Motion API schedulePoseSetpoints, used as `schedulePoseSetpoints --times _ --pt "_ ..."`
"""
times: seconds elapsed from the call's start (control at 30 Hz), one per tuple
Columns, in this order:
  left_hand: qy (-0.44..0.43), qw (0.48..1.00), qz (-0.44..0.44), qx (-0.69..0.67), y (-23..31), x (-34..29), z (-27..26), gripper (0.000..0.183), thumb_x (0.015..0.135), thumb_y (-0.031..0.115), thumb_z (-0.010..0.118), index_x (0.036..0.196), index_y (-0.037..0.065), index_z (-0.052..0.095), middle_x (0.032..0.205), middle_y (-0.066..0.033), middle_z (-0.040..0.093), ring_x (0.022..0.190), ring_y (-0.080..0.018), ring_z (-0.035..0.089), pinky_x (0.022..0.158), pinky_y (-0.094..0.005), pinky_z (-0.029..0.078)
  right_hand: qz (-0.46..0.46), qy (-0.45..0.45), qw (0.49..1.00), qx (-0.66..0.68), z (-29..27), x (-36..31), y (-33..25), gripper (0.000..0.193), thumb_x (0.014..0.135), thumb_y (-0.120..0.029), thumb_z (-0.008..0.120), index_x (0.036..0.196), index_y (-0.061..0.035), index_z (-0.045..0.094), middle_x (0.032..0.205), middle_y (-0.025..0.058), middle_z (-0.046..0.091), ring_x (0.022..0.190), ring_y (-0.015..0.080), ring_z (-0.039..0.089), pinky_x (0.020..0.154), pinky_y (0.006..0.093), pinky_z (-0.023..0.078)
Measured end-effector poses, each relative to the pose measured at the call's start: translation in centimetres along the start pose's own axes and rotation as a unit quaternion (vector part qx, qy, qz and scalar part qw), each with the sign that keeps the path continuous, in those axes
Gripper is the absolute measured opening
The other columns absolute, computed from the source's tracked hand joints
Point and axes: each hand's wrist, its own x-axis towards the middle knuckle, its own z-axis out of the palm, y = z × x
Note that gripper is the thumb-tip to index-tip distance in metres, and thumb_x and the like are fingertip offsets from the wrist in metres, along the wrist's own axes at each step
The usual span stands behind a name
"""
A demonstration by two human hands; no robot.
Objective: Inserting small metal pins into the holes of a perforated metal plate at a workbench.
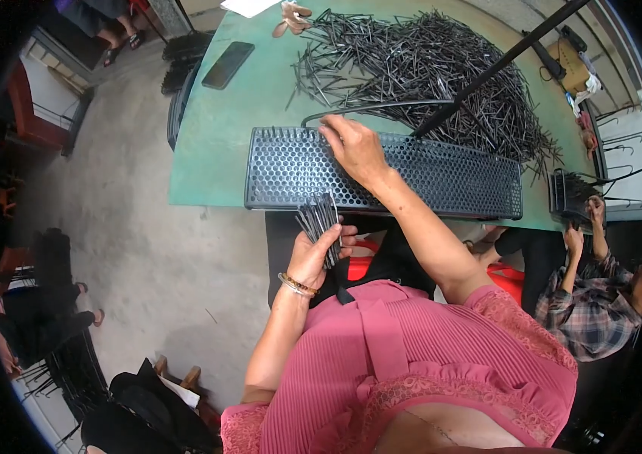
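Observation:
In front of me a black perforated rack (290,170) with rows of round holes lies along the near edge of the green table. My left hand (319,250), just off the rack's near side, is closed around a bundle of thin black sticks (316,219) that fan out at the top. My right hand (352,147) reaches over the rack to its far edge, thumb and fingers pinched together; what lies between them is hidden. Along that far edge, left of my fingers, several short black sticks (287,132) stand up in the holes.
A big heap of loose black sticks (419,64) covers the far side of the green table (211,151). A slanting black bar (502,64) crosses above the heap. A phone (228,65) and a glove (291,19) lie further left. Another person (593,295) handles a similar rack at right.

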Motion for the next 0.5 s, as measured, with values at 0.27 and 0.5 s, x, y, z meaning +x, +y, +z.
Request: schedulePoseSetpoints --times 0.27,0.5 --pt "-0.015 1.000 0.023 0.000 0.4 -0.3 0.4 0.023 0.089 0.011 0.057 0.107 -0.003 0.054 0.096 -0.0156 0.064 0.078 -0.0184 0.063 0.064 -0.0284 0.054 -0.018 0.054 0.998 0.005 -1.6 -0.6 -0.9 0.018 0.081 -0.013 0.064 0.092 0.0012 0.062 0.087 0.0153 0.064 0.075 0.0305 0.062 0.066 0.0352 0.050" --pt "-0.058 0.996 0.051 0.035 0.9 -0.2 1.1 0.027 0.090 0.014 0.056 0.112 -0.002 0.053 0.097 -0.0143 0.064 0.081 -0.0185 0.064 0.068 -0.0289 0.054 0.301 -0.294 0.825 0.377 -4.9 -4.3 -2.5 0.028 0.082 -0.022 0.068 0.096 0.0029 0.066 0.085 0.0050 0.065 0.077 0.0094 0.057 0.069 0.0243 0.047"
